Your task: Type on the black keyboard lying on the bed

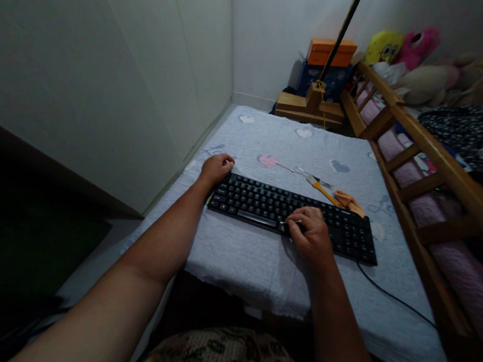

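A black keyboard (pixel 260 202) lies on a table with a pale blue, heart-patterned cloth (pixel 235 253). My left hand (pixel 217 169) rests at the keyboard's upper left corner, its fingers curled together; whatever they hold, if anything, is hidden. Over the keys right of the space bar, my right hand (pixel 308 230) pinches a thin, pale-tipped swab. Behind the keyboard are a brush with a yellow handle (pixel 327 194), thin metal tools (pixel 303 172) and a crumpled orange-brown cloth (pixel 349 203).
The keyboard's cable (pixel 396 299) runs off to the lower right. A wooden bed rail (pixel 446 165) borders the table's right side, with plush toys beyond. At the back stand a wooden base (pixel 313 105) with a dark pole and an orange box (pixel 331 52). A pale panel (pixel 151 55) rises at left.
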Available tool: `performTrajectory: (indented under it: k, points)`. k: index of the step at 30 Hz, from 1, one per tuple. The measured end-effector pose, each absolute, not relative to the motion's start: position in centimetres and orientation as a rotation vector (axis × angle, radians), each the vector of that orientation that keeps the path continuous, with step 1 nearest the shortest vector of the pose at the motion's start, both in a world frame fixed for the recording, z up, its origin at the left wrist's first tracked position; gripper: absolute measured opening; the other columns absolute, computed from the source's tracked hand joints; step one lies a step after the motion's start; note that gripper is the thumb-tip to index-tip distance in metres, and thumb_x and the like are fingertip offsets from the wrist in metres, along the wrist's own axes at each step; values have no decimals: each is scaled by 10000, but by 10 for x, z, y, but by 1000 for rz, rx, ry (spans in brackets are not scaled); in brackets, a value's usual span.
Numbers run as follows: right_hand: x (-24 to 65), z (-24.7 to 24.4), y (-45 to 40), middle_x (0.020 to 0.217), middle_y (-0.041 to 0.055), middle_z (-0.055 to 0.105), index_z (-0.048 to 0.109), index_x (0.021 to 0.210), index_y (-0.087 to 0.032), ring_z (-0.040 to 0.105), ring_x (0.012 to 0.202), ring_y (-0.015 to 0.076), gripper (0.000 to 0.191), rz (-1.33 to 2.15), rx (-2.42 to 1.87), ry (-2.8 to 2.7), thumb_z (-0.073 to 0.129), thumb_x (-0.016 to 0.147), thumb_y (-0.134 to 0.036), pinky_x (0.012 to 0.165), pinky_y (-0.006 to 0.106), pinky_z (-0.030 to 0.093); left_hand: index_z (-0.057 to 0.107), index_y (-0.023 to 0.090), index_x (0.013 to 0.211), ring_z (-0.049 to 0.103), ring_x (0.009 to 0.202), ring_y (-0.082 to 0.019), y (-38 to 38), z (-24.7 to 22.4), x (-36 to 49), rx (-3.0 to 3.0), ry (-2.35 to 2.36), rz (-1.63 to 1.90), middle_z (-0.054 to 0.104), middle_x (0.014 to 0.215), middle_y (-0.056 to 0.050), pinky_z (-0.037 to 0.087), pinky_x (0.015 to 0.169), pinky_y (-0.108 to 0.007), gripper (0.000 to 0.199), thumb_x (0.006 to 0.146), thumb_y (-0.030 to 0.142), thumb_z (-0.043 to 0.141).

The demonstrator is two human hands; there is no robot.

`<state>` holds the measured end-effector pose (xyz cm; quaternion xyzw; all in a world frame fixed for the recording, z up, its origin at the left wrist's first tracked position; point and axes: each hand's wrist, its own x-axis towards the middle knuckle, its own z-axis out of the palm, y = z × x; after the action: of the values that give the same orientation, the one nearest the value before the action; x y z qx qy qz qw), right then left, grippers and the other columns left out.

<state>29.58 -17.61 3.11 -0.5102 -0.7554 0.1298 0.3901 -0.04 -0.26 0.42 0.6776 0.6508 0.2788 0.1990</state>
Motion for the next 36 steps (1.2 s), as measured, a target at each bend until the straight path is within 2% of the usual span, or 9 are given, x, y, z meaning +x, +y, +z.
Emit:
performTrajectory:
  k: [11,36]
  points:
    - [294,27,-175,870,67,672,713,824,-216,565,936,247,154,337,-1291,-1968,585,907,-192,862,432,440,764,184,1048,610,807,-193,-3,4,1,1890,1839,773,727,876,-51,441,736,-285,351,828,342,542]
    - [305,32,-177,795,46,645,636,731,-227,563,876,235,162,357,-1350,-1902,560,859,-161,822,413,433,765,190,1034,600,771,-185,0,0,-2,1898,1827,783,724,851,-44,412,692,-279,333,827,334,548]
